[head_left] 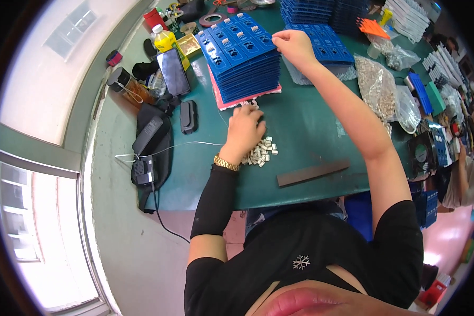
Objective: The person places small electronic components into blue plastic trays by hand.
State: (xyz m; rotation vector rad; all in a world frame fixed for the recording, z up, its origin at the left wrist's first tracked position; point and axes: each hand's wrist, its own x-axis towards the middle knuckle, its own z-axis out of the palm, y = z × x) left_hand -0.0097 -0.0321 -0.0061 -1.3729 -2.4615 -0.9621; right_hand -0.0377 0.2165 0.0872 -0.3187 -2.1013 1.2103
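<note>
A tall stack of blue circuit board panels (242, 50) stands on pink foam (224, 100), with small white connectors set in rows on the top panel. At the stack's right edge, my right hand (296, 47) is closed in a pinch; what lies between its fingertips, if anything, is too small to make out. My left hand (243, 131), wearing a gold band at the wrist, reaches over loose small white connectors (260, 154) just in front of the foam. Its fingers are bent and apart, and their tips are partly hidden.
Behind my right hand lie more blue panels (326, 45) on bubble wrap. A brown flat bar (313, 173) rests near the front edge. Leftward are a phone (173, 72), a yellow bottle (166, 39), a black case (188, 117) and a white cable. A bag of small parts (375, 87) lies right.
</note>
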